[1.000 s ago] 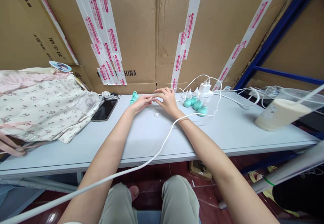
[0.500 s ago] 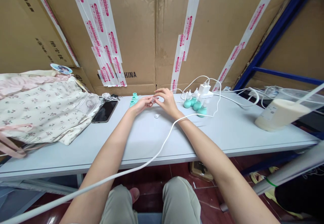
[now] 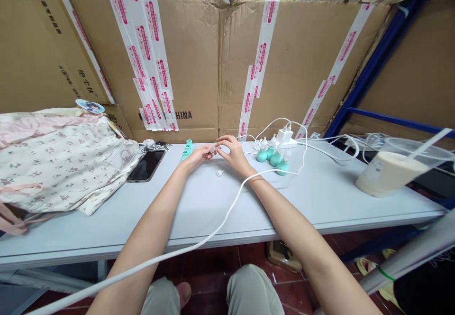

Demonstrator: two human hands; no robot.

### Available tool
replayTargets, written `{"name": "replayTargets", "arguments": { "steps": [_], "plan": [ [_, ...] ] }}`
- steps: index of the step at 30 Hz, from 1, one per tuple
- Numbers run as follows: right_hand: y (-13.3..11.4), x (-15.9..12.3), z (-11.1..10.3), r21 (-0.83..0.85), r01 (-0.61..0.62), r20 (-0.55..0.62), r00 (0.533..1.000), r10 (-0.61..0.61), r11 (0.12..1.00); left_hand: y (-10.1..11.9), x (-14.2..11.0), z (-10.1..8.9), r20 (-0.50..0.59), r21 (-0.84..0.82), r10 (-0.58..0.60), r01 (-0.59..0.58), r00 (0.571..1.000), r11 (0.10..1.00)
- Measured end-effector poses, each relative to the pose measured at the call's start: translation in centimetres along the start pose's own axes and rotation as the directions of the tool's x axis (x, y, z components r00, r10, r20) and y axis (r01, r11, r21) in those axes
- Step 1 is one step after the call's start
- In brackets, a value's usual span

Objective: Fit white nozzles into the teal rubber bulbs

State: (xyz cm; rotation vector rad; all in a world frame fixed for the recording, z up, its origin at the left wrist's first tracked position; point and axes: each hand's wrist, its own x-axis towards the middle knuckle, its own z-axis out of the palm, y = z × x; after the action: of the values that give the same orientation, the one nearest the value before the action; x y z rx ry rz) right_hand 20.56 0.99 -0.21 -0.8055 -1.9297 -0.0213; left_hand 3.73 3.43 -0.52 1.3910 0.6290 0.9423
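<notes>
Over the back middle of the table, my left hand (image 3: 199,156) and my right hand (image 3: 232,153) meet at the fingertips. Pinched between them is a small translucent piece (image 3: 213,150), partly covered by the fingers. A small white tip (image 3: 219,173) lies on the table just below the hands. Beside my left hand stand several teal bulbs (image 3: 186,151) with open round necks. To the right of my right hand are several teal bulbs (image 3: 275,158) fitted with clear pointed nozzles.
A white cable (image 3: 227,217) crosses in front of my right wrist, linked to a white charger (image 3: 284,135). A phone (image 3: 146,165) and a floral cloth bag (image 3: 60,158) lie left. A cup of milky drink (image 3: 389,172) stands right. Taped cardboard (image 3: 199,68) walls the back.
The view has tilted upward, so the cardboard's torn top edge now shows. My fingers have shifted slightly around the small translucent piece, which shows more than it did a second ago.
</notes>
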Motion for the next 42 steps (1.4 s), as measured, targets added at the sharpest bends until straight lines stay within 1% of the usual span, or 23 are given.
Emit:
{"name": "replayTargets", "arguments": {
  "steps": [5,7,9,11,14,16,19,22,28,30,34,38,40,42],
  "plan": [
    [0.1,0.0,-0.1,0.007,0.027,0.027,0.999,-0.027,1.0,-0.5,0.2,0.0,0.017,0.093,0.017,-0.018,1.0,0.995],
    [0.1,0.0,-0.1,0.007,0.029,0.026,0.999,-0.029,1.0,-0.5,0.1,-0.2,0.046,0.133,0.012,-0.018,0.999,0.991],
    [0.1,0.0,-0.1,0.009,0.038,0.032,0.999,-0.039,0.999,-0.3,0.0,-0.4,0.08,0.13,-0.015,0.005,0.997,0.991],
    [0.2,0.0,-0.1,0.009,0.049,0.038,0.998,-0.05,0.999,-0.1,-0.2,-0.5,0.09,0.111,-0.036,0.025,0.995,0.993],
    [0.4,-0.1,0.0,-0.021,0.053,0.045,0.998,-0.052,0.998,0.2,-0.5,-0.5,0.073,0.099,-0.022,0.015,0.997,0.995],
    [0.5,-0.2,0.0,-0.038,0.047,0.042,0.998,-0.046,0.998,0.4,-0.6,-0.5,0.085,0.096,-0.012,0.004,0.996,0.995],
    [0.5,-0.2,0.1,-0.006,0.037,0.038,0.999,-0.036,0.999,0.6,-0.8,-0.5,0.105,0.103,-0.018,0.007,0.994,0.995],
    [0.4,-0.3,0.3,0.028,0.014,0.045,0.999,-0.015,1.0,0.8,-1.1,-0.5,0.082,0.12,-0.011,0.001,0.997,0.993],
    [0.1,-0.1,0.3,0.022,-0.021,0.042,0.999,0.02,1.0,1.0,-1.3,-0.3,0.072,0.18,0.048,-0.06,0.996,0.982],
    [0.0,0.0,0.1,0.032,-0.034,0.035,0.999,0.033,0.999,1.0,-1.2,-0.2,0.056,0.172,0.049,-0.058,0.997,0.983],
    [-0.1,0.1,-0.1,0.045,-0.058,0.033,0.998,0.057,0.997,1.0,-1.1,-0.1,0.069,0.125,0.009,-0.018,0.998,0.992],
    [-0.3,0.0,0.1,0.054,-0.083,0.077,0.994,0.079,0.995,0.8,-1.1,-0.3,0.059,0.144,0.04,-0.048,0.997,0.988],
    [-0.3,0.1,0.1,0.073,-0.108,0.104,0.99,0.1,0.991,0.7,-1.0,-0.6,0.029,0.148,0.046,-0.05,0.999,0.988],
    [-0.1,0.2,-0.2,0.09,-0.169,0.133,0.979,0.156,0.982,0.7,-1.0,-0.8,-0.027,0.138,0.039,-0.035,0.999,0.99]
  ]
}}
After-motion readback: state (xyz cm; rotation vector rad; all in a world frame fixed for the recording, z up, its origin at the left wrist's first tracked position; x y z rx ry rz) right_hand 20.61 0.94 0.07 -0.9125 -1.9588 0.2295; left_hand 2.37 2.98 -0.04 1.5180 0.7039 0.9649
